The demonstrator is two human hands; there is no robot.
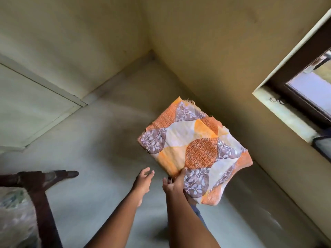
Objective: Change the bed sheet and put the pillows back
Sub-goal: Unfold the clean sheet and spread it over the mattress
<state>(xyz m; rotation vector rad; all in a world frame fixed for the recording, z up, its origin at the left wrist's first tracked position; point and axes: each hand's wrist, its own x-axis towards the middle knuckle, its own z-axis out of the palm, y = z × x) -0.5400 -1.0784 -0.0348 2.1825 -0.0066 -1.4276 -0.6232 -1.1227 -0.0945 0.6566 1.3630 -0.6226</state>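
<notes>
A folded bed sheet (195, 149), orange, white and brown with leaf prints, is held up in the air over the grey floor. My right hand (176, 185) grips its near corner, thumb on top and fingers underneath. My left hand (143, 181) hovers just left of the sheet, fingers spread and touching nothing. No bed or pillows show in this view.
A dark wooden furniture frame (39, 190) with patterned cloth beneath it stands at the lower left. A window (304, 90) with a pale sill is set in the yellow wall on the right. Grey concrete floor (100, 140) runs to the room corner.
</notes>
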